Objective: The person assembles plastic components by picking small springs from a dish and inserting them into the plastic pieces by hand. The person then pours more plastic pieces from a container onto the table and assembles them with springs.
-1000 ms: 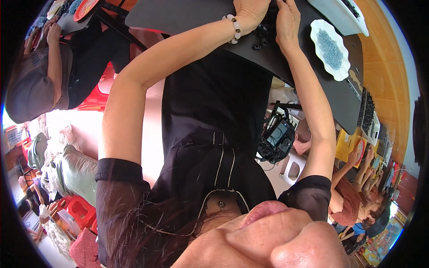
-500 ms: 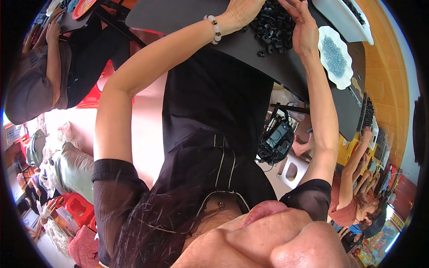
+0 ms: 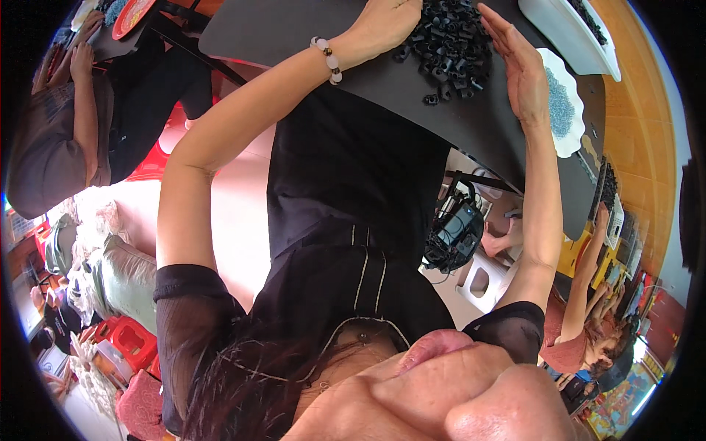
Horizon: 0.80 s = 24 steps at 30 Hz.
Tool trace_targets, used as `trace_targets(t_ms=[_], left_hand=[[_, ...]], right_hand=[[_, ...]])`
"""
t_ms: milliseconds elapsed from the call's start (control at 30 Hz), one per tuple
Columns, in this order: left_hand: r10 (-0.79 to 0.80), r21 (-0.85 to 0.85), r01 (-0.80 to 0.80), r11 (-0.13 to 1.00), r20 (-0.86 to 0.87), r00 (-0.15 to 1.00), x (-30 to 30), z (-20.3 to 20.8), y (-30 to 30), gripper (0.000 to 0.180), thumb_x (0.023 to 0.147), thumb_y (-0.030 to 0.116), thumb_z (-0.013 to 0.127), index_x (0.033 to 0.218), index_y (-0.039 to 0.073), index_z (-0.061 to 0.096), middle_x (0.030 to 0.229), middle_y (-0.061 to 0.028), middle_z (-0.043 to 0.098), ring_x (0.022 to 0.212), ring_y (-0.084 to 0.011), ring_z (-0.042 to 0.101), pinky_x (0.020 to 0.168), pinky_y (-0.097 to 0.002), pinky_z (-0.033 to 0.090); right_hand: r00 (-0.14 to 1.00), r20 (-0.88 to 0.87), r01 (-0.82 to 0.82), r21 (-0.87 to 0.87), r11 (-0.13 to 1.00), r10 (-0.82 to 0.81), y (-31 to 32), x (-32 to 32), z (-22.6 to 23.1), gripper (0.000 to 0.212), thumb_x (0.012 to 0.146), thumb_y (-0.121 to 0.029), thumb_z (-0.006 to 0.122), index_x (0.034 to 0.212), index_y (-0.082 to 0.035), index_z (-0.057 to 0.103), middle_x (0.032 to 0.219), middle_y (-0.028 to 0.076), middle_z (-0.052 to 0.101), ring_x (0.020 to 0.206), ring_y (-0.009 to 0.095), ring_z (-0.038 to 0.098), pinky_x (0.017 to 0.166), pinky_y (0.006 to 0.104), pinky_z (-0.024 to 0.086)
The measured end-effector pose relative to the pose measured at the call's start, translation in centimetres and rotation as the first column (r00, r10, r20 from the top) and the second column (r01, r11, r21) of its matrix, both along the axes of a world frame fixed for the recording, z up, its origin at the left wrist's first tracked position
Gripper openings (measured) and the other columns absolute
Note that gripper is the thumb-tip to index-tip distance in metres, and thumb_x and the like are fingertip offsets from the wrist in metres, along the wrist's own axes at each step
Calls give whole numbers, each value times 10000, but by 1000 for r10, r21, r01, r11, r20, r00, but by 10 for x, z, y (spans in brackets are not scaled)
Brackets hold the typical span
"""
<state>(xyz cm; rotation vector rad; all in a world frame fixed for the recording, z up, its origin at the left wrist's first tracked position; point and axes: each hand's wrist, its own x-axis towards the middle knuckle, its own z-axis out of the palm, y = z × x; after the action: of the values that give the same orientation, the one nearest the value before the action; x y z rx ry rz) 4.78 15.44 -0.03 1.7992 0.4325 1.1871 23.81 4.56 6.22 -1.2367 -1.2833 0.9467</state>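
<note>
Small black plastic ring-shaped parts (image 3: 446, 45) lie heaped on the dark grey bench (image 3: 471, 125), between the 2 hands, in the one head view. The left hand (image 3: 384, 22) rests at the left edge of the heap with its fingers curled down onto the parts; whether it pinches any of them cannot be told. A bracelet of pale and dark beads (image 3: 328, 60) circles that wrist. The right hand (image 3: 516, 65) stands on edge against the right side of the heap, flat and spread, fingers straight and close together, palm toward the parts. A few stray parts (image 3: 430, 98) sit on the bench just below the heap, nearer the person's body.

Just beyond the right hand lies a white scalloped plate (image 3: 565, 110) holding small grey-blue pieces. Above that hand, a white rectangular tray (image 3: 566, 35) carries more dark parts. Below the right forearm, under the bench, a black camera on a stand (image 3: 456, 234) stands beside a white stool (image 3: 482, 283). Far left of the left hand, another person (image 3: 66, 140) sits at a bench bearing a red plate (image 3: 132, 15).
</note>
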Motion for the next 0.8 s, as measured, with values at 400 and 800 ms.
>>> trace_targets(t_ms=[400,800], left_hand=[[195,-116,-204,972,-83,977,-11,42,-17,208,928,131,604,1025,-35,686,750,-37,656,635,-67,545,577,-230,443],[123,271,-32,962,-327,937,-54,17,-99,124,781,118,777,851,56,695,830,-31,626,599,-117,533,535,-236,431]], right_hand=[[952,287,57,188,981,-110,-10,15,-24,288,940,-228,641,1154,-40,683,1052,54,713,950,89,643,867,230,493],[864,474,106,152,983,-167,-51,16,-26,176,896,-119,684,1052,-42,703,929,31,720,791,67,623,737,223,486]])
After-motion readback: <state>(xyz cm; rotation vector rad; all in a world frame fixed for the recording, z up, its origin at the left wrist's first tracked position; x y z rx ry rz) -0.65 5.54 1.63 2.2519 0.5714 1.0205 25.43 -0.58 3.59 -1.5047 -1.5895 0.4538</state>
